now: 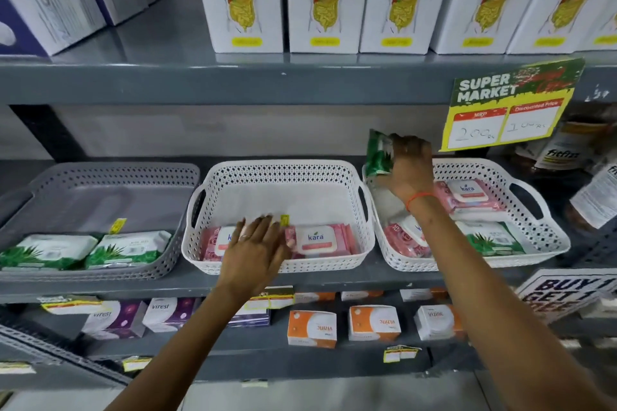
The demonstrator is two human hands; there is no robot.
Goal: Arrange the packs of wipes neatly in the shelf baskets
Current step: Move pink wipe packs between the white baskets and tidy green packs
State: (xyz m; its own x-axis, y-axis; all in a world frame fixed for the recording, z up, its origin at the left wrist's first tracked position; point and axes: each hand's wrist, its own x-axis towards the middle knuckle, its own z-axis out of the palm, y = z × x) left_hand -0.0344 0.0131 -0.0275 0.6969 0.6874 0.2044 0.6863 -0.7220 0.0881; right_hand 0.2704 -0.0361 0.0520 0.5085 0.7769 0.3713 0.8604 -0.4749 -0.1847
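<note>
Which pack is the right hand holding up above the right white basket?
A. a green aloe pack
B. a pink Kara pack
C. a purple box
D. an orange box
A: the right hand grips a green aloe pack, lifted above the right white basket.

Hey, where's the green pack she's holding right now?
The green pack is in the right hand, lifted above the back left corner of the right white basket.

"kara" on pink wipes pack [320,239]; "SUPER MARKET", "MRP" on price sign [507,103].
</note>
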